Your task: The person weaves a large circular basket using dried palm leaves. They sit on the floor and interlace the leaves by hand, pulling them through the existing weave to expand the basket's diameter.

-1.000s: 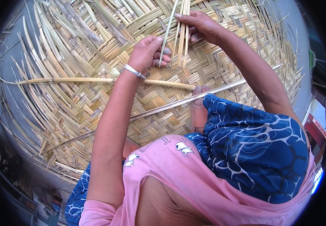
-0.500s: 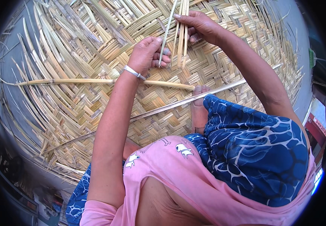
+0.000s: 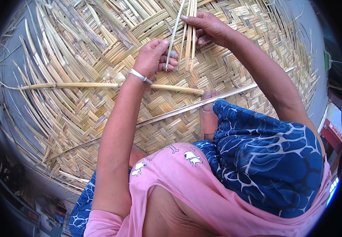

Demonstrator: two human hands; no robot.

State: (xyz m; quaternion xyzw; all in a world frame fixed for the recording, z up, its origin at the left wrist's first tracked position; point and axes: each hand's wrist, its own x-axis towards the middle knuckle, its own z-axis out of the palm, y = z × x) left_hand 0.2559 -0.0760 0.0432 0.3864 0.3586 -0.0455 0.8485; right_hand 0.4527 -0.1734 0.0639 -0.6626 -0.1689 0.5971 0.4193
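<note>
Beneath both hands spreads a large woven mat of split cane [image 3: 171,136], its pale strips crossing at angles. My left hand [image 3: 154,56] pinches one thin greenish strip [image 3: 174,37] between thumb and fingers, near the strip's lower end. My right hand [image 3: 208,28] grips a small bundle of yellowish strips [image 3: 190,47], with the thumb laid across them. The bundle's lower ends hang free over the mat, and the upper ends of all these strips run out of view at the top. Some fingers of my right hand are hidden behind the bundle.
A jointed cane strip [image 3: 80,85] lies across the mat, passing under my left wrist. A longer pale strip [image 3: 171,113] crosses diagonally beside my foot [image 3: 208,118]. Loose unwoven ends [image 3: 40,75] fan out at the left. Grey floor [image 3: 317,35] surrounds the mat.
The bundle's lower ends have shifted very slightly left. Both hands stay almost in place and keep their hold.
</note>
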